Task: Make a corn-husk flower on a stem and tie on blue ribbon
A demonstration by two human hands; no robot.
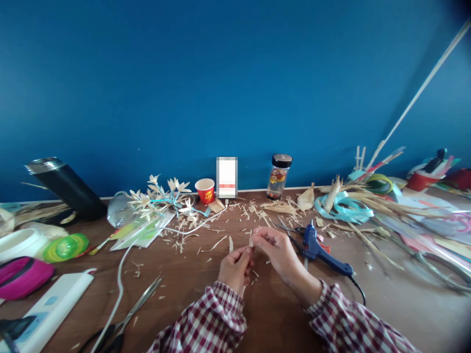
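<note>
Over the middle of the table, my left hand (236, 268) is closed in a pinch on a small pale strip (251, 239) that looks like dried husk. The fingers of my right hand (275, 252) are pressed together at the upper part of the same strip. My fingers hide most of it. Just right of my right hand lies a blue glue gun (312, 245), its nozzle pointing toward the wall. Pale husk scraps (250, 211) are strewn around and beyond both hands.
Black-handled scissors (134, 309) lie open at front left, near a white cable (120, 274) and power strip (59, 309). Husk flowers (172, 191), a red paper cup (205, 192) and a glass bottle (278, 179) stand toward the wall. Blue ribbon (344, 208) lies right.
</note>
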